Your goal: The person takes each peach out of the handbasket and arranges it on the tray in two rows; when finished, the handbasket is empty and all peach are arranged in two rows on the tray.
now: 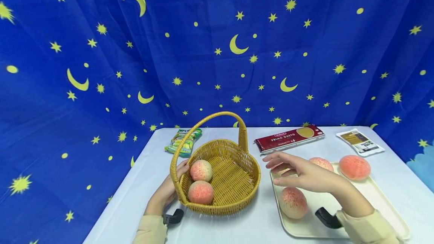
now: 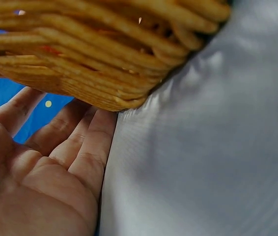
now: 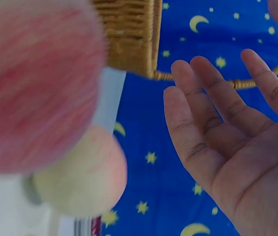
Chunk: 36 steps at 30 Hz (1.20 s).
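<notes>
A wicker basket (image 1: 222, 208) with a tall arched handle stands mid-table, and two pink-and-cream peaches (image 1: 200, 192) lie against its left inner wall. My left hand (image 1: 167, 190) rests beside that wall, touching it from outside with extended fingers; part of the hand is hidden by the basket. In the left wrist view, its fingertips go out of sight under the woven side (image 2: 95, 59). Above the left end of a cream tray (image 1: 288, 231) hovers my right hand (image 1: 305, 174), fingers spread and palm bare. Several peaches (image 1: 293, 202) lie on the tray, one partly behind this hand.
Behind the basket on the left lies a green snack packet (image 1: 184, 142). A red spaghetti pack (image 1: 289, 139) sits at the back, with a white-and-brown pouch (image 1: 360, 142) to its right. A blue star-patterned curtain (image 1: 210, 59) hangs behind the white table (image 1: 129, 206).
</notes>
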### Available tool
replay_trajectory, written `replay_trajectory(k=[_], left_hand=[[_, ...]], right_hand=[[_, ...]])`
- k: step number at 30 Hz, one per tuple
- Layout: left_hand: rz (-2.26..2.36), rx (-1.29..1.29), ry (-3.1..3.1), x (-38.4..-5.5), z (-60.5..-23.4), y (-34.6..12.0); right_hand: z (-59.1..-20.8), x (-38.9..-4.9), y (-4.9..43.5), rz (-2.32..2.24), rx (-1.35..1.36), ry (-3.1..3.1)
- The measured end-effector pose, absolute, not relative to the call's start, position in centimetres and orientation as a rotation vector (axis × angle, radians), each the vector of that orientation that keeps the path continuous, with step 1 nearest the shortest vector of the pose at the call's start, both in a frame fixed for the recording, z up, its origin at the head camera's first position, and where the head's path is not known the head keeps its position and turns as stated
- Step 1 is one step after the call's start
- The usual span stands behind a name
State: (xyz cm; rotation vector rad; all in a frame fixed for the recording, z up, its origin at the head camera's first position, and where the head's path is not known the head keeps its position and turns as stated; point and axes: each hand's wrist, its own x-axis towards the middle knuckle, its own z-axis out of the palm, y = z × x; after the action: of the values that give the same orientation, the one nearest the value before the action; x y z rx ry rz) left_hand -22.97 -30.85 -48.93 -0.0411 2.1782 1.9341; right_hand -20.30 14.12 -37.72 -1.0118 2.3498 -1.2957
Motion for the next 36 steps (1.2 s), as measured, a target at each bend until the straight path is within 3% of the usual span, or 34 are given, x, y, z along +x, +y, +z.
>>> replay_trajectory(k=[21, 36], left_hand=[[1.965, -0.010, 2.160, -22.8, -48.8, -30.8], [1.959, -0.022, 2.165, -22.8, -48.8, -30.9]], right_hand=[[-37.0, -26.6, 1.8, -1.143, -1.008, 2.224], [-37.6, -29.7, -3.8, -1.188, -0.765, 2.054]])
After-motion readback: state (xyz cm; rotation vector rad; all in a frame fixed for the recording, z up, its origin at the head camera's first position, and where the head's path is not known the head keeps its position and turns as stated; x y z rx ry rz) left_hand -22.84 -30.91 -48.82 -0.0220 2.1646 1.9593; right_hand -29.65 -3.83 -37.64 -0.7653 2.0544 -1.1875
